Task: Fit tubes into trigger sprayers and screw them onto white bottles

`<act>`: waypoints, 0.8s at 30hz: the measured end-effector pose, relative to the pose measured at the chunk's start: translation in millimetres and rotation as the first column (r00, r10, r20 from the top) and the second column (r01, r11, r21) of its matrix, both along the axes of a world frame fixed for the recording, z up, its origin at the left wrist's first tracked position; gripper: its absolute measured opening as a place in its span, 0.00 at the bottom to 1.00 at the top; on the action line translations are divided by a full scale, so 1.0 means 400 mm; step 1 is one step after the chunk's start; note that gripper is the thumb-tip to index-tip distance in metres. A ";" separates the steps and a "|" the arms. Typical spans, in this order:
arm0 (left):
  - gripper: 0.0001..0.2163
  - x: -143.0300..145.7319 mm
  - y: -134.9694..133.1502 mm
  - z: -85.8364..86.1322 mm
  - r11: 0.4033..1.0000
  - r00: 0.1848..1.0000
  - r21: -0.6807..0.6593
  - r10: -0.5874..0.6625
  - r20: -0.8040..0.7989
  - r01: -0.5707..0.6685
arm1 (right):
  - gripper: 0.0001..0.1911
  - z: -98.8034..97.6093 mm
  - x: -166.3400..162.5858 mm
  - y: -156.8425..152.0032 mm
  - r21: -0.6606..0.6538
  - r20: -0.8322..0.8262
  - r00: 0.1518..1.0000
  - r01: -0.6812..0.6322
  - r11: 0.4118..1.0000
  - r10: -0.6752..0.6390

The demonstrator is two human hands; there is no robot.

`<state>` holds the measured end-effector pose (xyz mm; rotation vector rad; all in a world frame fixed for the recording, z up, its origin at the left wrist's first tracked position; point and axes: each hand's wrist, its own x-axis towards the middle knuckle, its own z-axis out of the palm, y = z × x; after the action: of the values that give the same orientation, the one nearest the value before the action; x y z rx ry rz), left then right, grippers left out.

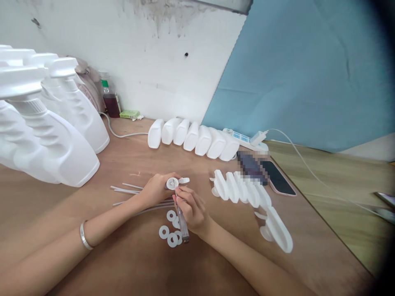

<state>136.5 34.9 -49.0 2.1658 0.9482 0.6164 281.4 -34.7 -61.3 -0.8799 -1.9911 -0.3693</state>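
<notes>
My left hand [156,190] is closed around a white spray trigger head [172,183]. Its round collar faces up and the white trigger [184,180] sticks out to the right. My right hand [193,207] grips a slim tool with a translucent greyish handle [182,226], its thin tip at the collar opening; the exact kind of tool is unclear. Just below my hands lie several flat white ring washers [164,232], some overlapping. Thin white tubes [126,190] pass beneath my left hand and forearm.
White spray bottles [70,144] stand at the left. A row of white shells [191,135] lines the back. More spray heads [237,187] lie to the right, near a phone [279,179] and a power strip [243,139]. A bottle of dark liquid [111,102] stands by the wall.
</notes>
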 end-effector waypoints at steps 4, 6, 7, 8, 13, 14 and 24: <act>0.10 -0.004 0.000 0.005 0.999 0.999 0.021 -0.032 0.014 0.032 | 0.14 0.011 0.003 0.006 -0.114 -0.261 0.964 -0.082 0.990 0.050; 0.10 -0.006 0.001 0.004 0.999 0.999 0.029 -0.041 0.020 0.040 | 0.12 0.017 0.008 0.008 -0.208 -0.403 0.914 -0.138 0.968 0.044; 0.10 -0.006 0.002 0.004 0.998 0.999 0.031 -0.047 0.027 0.046 | 0.11 0.019 0.010 0.008 -0.253 -0.455 0.890 -0.168 0.953 0.036; 0.10 -0.007 0.002 0.003 0.998 0.998 0.031 -0.055 0.036 0.054 | 0.10 0.019 0.011 0.008 -0.289 -0.498 0.866 -0.199 0.937 0.030; 0.10 -0.010 0.004 0.001 0.995 0.993 0.030 -0.096 0.063 0.094 | 0.09 0.004 0.010 0.004 -0.368 -0.694 0.720 -0.335 0.868 -0.017; 0.10 -0.011 0.005 0.001 0.994 0.992 0.030 -0.108 0.059 0.107 | 0.08 0.001 0.008 0.004 -0.380 -0.725 0.688 -0.347 0.857 -0.043; 0.10 -0.014 0.005 0.005 0.991 0.991 0.054 -0.126 0.050 0.124 | 0.08 -0.004 0.005 0.006 -0.392 -0.740 0.672 -0.407 0.825 -0.020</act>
<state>130.9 37.0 -46.9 2.2227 0.7697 0.6397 283.4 -32.1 -63.1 -0.9238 -1.3944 0.6402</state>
